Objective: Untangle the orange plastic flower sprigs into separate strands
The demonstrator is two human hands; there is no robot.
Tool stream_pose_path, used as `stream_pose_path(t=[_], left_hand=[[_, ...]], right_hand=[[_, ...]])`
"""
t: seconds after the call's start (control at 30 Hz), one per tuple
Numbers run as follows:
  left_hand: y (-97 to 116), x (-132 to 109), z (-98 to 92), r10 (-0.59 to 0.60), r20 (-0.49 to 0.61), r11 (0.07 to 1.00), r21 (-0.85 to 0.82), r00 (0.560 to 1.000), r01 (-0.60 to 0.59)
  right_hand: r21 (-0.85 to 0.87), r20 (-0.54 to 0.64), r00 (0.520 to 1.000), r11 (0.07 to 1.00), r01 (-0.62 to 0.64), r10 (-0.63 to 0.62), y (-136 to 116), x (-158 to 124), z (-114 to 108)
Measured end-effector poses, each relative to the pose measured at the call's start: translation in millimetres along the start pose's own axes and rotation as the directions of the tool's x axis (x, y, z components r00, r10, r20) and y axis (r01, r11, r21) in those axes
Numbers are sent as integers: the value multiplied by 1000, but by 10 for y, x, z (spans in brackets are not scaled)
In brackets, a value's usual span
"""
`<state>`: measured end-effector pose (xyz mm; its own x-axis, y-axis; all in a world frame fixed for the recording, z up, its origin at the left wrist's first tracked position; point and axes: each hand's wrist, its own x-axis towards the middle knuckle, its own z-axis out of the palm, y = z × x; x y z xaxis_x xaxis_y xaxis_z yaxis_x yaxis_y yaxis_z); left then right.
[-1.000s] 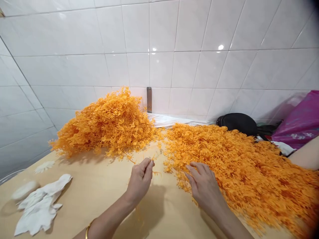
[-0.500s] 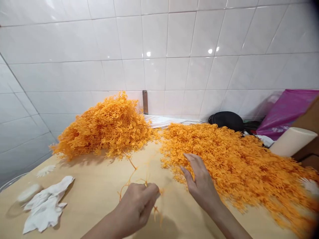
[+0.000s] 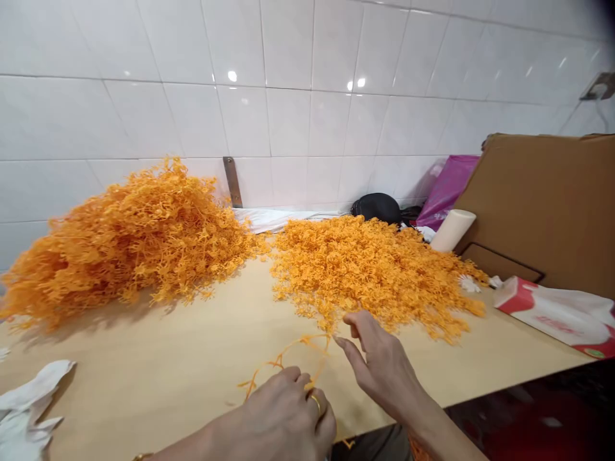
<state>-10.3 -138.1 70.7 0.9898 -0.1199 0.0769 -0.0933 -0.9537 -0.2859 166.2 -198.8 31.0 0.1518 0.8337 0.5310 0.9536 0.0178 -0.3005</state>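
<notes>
My left hand [image 3: 293, 410], with a gold ring on one finger, is closed round a thin orange plastic stem [image 3: 278, 363]. The branching strands of the stem stick out beyond my fingers over the tabletop [image 3: 144, 378]. To the right of it, my right hand [image 3: 379, 362] is at the near edge of a spread heap of small orange plastic sprigs [image 3: 365, 269]. Its thumb and index finger are apart, close to a sprig at the heap's edge. A taller pile of orange branching stems [image 3: 139, 237] stands at the left.
Crumpled white tissue [image 3: 33, 403] lies at the front left. A tissue pack [image 3: 552, 314], a cream roll [image 3: 453, 230] and a large cardboard box [image 3: 548, 211] are at the right. A black case [image 3: 377, 207] and purple bag [image 3: 446, 186] stand by the tiled wall [image 3: 288, 121].
The view has turned to the right, bringing the cardboard box and tissue pack into sight. My right hand now reaches the heap's near edge. My left hand still holds the orange stem.
</notes>
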Motion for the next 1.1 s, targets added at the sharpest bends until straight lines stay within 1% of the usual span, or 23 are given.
stream_pose_path(t=[0.07,0.1,0.17,0.23,0.27,0.33,0.4,0.47,0.5,0.53,0.57,0.6,0.63,0.67,0.7,0.73,0.77,0.83,0.87,0.93,1.0,1.03,1.1], left_hand=[[34,34,-6,36,13,999,2,999,-36],[49,49,-8,49,23,999,-4,999,-49],[72,78,-19,84,23,996,-19,996,-83],[88,97,-48,111,-7,993,-30,994,-111],[93,97,-70,116,-39,993,-33,993,-117],[97,67,-127,107,-123,993,-44,987,-113],[85,-13,-174,77,-215,991,-90,974,-98],[47,-136,-177,-7,-305,986,-160,952,-44],[15,-204,-155,-92,-348,980,-198,933,23],[-26,-270,-117,-204,-392,964,-239,897,115],[-74,-332,-66,-337,-424,930,-288,841,227],[-127,-385,-5,-471,-434,874,-347,768,340],[-181,-429,63,-593,-416,799,-415,690,436],[-233,-462,132,-694,-370,711,-484,617,509],[-279,-484,199,-771,-298,620,-550,562,559],[-318,-494,262,-824,-211,532,-608,526,590],[-347,-492,318,-854,-118,449,-660,507,602],[-376,-458,408,-867,38,301,-755,496,583],[-376,-427,443,-864,93,235,-795,496,559],[-358,-354,500,-858,147,140,-855,492,499],[-326,-283,555,-863,139,113,-884,485,454],[-309,-254,587,-867,122,123,-887,484,445],[-282,-206,664,-868,82,177,-870,490,460]], right_hand=[[-24,-117,991,998,-66,63,36,-8,-47],[-41,-143,988,997,-70,64,48,-5,-70],[-84,-109,994,996,-30,21,61,9,-106],[-119,-17,1000,993,10,-12,72,26,-123],[-124,18,1000,992,8,-6,83,33,-124],[-95,46,998,995,-35,39,124,39,-118],[-12,57,993,995,-102,102,183,41,-109],[100,78,984,981,-168,160,238,46,-102],[160,90,979,967,-198,185,255,51,-99],[220,97,973,950,-224,207,263,60,-97],[278,102,969,929,-244,224,263,70,-94],[330,106,965,907,-260,239,254,83,-92],[374,112,961,886,-275,251,239,97,-89],[409,123,957,865,-289,261,219,111,-87],[438,140,953,846,-303,269,199,126,-85],[465,162,948,826,-319,274,178,139,-84],[494,190,941,801,-338,280,159,150,-83],[563,255,922,731,-386,291,131,169,-85],[600,288,912,687,-410,293,122,174,-89],[671,333,896,594,-444,293,117,172,-108],[727,327,894,524,-445,306,137,138,-147],[745,309,894,502,-439,324,161,102,-173],[762,263,886,481,-434,383,243,-23,-232]])
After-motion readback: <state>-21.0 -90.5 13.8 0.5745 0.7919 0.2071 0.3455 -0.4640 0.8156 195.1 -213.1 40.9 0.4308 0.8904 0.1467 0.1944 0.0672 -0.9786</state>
